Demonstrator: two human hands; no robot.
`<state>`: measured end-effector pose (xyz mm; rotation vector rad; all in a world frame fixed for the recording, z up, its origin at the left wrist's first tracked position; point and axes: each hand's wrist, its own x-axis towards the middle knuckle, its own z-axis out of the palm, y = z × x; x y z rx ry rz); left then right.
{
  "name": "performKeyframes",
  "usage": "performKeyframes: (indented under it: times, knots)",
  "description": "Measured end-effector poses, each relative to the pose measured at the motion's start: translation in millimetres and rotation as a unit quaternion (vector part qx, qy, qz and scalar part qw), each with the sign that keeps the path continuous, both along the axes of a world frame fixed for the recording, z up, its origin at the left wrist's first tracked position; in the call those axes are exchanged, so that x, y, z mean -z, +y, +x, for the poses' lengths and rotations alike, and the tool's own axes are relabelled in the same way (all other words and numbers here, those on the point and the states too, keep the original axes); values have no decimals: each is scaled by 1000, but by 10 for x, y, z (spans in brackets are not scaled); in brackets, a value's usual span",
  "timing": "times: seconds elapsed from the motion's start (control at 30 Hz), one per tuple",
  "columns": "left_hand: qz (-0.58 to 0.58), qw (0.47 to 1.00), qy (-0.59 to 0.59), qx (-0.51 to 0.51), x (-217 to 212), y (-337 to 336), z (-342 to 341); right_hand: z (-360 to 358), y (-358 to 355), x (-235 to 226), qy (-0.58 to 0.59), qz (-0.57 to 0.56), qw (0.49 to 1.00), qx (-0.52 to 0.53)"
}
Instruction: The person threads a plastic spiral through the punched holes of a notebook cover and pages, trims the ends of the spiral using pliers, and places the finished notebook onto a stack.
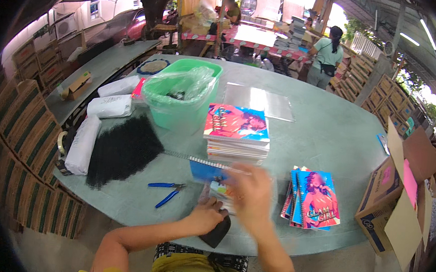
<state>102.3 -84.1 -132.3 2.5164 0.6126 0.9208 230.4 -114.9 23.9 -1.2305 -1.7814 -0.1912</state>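
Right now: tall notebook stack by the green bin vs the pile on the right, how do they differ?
The tall stack is many notebooks high and squared up; the right pile is only a few, fanned out. The tall stack sits beside the green bin, the right pile near the cardboard box. Both show pink-and-blue covers.

Single view, head-worn, left of a side-by-side pair. Looks down and forward from above the grey-green table (pixel 329 128). Near edge: wearer's forearms enter from below, left hand (pixel 206 217) and right hand (pixel 250 198) close under the lens. Far: a second table (pixel 255 37) with people. Left: stacked cartons (pixel 22 122). Right: open box (pixel 400 199). Fisheye bends the rim.
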Motion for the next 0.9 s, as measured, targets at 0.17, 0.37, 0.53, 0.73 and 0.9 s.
performKeyframes:
  times: [0.17, 0.37, 0.53, 0.73, 0.9]
  knots:
    - [-354, 835, 178, 382, -475, -180, 897, -1510, -633, -226, -28, -137, 818, -558]
    - [-601, 450, 145, 644, -705, -1007, 1181, -2453, -1122, -433, -80, -34, 675, -732]
    - [-573, 461, 205, 645, -198, -1176, 1088, -2491, -1146, -523, -133, -55, 674, -725]
    - [-504, 662, 322, 451, 854, -838, 672, -2453, -1169, -585, -79, -24, 630, -772]
    - [-326, 874, 180, 313, 24, -185, 495, -1787, -821, -467, -130, -168, 880, -426]
